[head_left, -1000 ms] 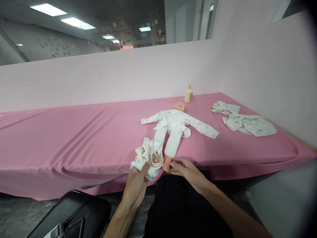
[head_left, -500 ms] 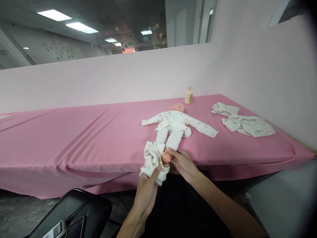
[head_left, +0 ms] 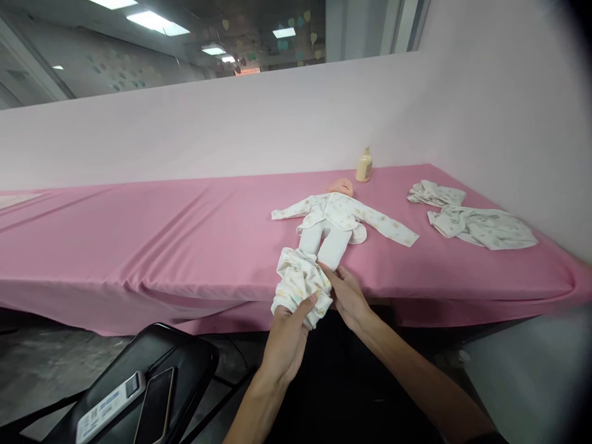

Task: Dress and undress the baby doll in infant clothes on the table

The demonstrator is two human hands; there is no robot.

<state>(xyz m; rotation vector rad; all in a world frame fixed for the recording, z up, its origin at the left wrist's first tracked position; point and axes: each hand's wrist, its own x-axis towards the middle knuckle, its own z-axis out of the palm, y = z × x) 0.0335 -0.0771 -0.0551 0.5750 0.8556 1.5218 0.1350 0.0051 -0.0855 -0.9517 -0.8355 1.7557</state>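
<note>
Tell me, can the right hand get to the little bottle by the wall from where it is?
Probably not without leaning in. The right hand is at the doll's legs at the table's near edge; the bottle stands at the far edge, beyond the doll's head, though nothing blocks the way.

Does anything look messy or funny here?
A bit. The doll has its feet hidden in bunched-up trousers at the table edge, gripped by the left hand and right hand. More clothes lie crumpled, unfolded, at the far right. Nothing looks spilled or broken.
</note>
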